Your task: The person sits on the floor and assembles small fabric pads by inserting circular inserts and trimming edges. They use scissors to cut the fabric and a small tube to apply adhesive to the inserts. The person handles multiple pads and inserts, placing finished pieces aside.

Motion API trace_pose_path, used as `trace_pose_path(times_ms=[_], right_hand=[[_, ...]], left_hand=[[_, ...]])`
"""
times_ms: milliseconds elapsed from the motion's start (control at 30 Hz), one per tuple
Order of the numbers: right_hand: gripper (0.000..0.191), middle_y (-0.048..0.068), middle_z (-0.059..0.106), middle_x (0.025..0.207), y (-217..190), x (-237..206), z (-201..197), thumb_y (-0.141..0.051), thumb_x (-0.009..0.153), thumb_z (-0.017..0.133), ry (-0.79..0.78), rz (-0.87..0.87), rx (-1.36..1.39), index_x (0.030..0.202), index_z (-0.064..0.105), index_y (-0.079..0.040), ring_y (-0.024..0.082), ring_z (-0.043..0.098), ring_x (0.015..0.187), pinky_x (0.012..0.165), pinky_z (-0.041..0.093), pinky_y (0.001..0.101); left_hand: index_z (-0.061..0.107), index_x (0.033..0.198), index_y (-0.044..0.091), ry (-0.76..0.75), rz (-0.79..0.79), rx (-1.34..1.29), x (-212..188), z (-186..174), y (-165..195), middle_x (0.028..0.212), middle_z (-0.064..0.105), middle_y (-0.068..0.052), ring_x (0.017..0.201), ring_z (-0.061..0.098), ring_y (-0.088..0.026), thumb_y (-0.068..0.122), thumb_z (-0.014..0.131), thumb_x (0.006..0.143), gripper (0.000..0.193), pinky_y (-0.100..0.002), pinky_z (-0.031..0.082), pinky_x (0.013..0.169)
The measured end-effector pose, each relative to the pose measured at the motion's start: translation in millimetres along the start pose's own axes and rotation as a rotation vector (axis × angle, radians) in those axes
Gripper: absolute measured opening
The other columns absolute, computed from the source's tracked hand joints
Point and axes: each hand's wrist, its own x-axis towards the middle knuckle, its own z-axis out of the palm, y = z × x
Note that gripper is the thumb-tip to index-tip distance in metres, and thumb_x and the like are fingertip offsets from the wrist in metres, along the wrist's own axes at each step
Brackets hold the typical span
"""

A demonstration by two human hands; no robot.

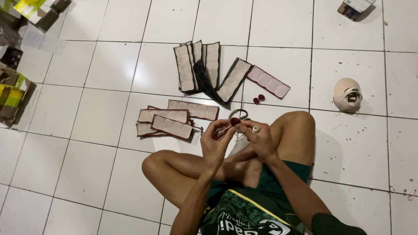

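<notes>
I sit cross-legged on a white tiled floor. My left hand pinches a thin stick whose tip touches a small dark red oval piece. My right hand holds that red piece between its fingertips, and a small whitish cap-like object shows at its fingers. Both hands meet above my knees, just in front of a pair of scissors lying on the floor.
Dark-edged strips with rows of pale oval pieces lie left of my hands; more strips fan out further away. Two small red pieces rest on the tile. A pale round tape dispenser lies right. Boxes clutter the left edge.
</notes>
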Motion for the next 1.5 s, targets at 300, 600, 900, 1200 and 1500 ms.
trace_pose_path(times_ms=[300, 600, 900, 1200, 1500], right_hand=[[0.021, 0.006, 0.080, 0.094, -18.8, -7.6, 8.7, -0.020, 0.096, 0.072, 0.005, -0.122, -0.416, 0.106, 0.079, -0.002, 0.006, 0.068, 0.078, 0.068, 0.055, 0.0227], [0.035, 0.004, 0.067, 0.067, -20.4, 32.3, -28.3, -0.034, 0.099, 0.068, -0.300, -0.291, -0.609, 0.080, 0.065, -0.004, 0.009, 0.060, 0.059, 0.050, 0.047, 0.0271], [0.024, 0.006, 0.054, 0.102, 41.9, -15.6, -1.2, -0.023, 0.113, 0.055, -0.122, -0.209, 0.321, 0.121, 0.048, -0.001, 0.009, 0.049, 0.086, 0.078, 0.047, 0.0268], [0.025, 0.013, 0.067, 0.113, -40.5, -15.1, 9.7, -0.010, 0.094, 0.070, 0.101, -0.452, -0.670, 0.118, 0.069, -0.004, 0.020, 0.071, 0.093, 0.076, 0.061, 0.0343], [0.026, 0.001, 0.077, 0.107, -60.3, 2.7, -9.7, -0.009, 0.083, 0.081, -0.375, -0.647, -0.759, 0.108, 0.073, -0.013, 0.022, 0.063, 0.111, 0.096, 0.050, 0.0398]], left_hand=[[0.073, 0.119, -0.008, 0.009, -0.062, -0.115, 6.3, -3.6, -12.7, 0.110, 0.078, -0.014, 0.099, 0.073, -0.016, 0.005, 0.071, 0.096, 0.027, -0.028, 0.059, 0.089], [0.056, 0.152, 0.005, -1.095, -0.323, -0.099, -15.4, -36.0, -25.6, 0.104, 0.075, -0.013, 0.087, 0.069, -0.014, -0.004, 0.067, 0.090, 0.064, -0.026, 0.057, 0.082], [0.030, 0.161, 0.006, -0.112, -0.109, -0.215, 11.4, -2.0, -23.1, 0.103, 0.074, -0.012, 0.090, 0.073, -0.015, 0.001, 0.071, 0.093, 0.081, -0.030, 0.065, 0.083], [0.048, 0.155, 0.016, -0.106, 0.442, 0.476, 2.5, -0.4, -10.5, 0.102, 0.074, -0.012, 0.088, 0.076, -0.018, 0.000, 0.071, 0.095, 0.066, -0.029, 0.065, 0.076], [0.050, 0.154, 0.018, -0.517, 0.058, 0.297, 11.2, -25.5, 1.9, 0.115, 0.076, -0.009, 0.094, 0.071, -0.013, -0.004, 0.076, 0.087, 0.075, -0.029, 0.062, 0.082]])
